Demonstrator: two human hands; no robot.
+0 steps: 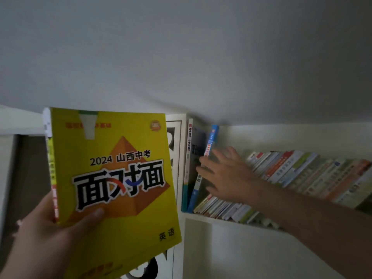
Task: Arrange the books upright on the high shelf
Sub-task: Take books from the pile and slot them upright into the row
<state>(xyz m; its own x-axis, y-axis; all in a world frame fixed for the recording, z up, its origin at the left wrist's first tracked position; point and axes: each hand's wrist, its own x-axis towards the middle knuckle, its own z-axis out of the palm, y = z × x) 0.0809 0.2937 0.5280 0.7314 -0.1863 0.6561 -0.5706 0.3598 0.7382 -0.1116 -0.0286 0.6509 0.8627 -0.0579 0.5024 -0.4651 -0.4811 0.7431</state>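
The left hand (46, 236), at the lower left of the frame, grips a large yellow paperback workbook (112, 184) with bold black Chinese title lettering and an orange pyramid on its cover; the thumb lies curled across the cover's lower left and the fingers sit behind the spine. The book is held upright in the air, cover toward the camera, left of the shelf compartment.

At centre right, the right hand (225, 174) reaches in with straight, spread fingers pressing against a thin blue-spined book (201, 168) that leans a little to the right. Just left of it stands a white-spined book (188, 158), near upright against the compartment's left wall.

To the right of the hand, a long row of pale, many-coloured paperbacks (302, 172) slants steeply over along the white high shelf (217, 219), reaching the frame's right edge. A white compartment opens below the shelf board. The plain grey-white ceiling (181, 57) fills the upper half of the frame, and the lighting is dim.
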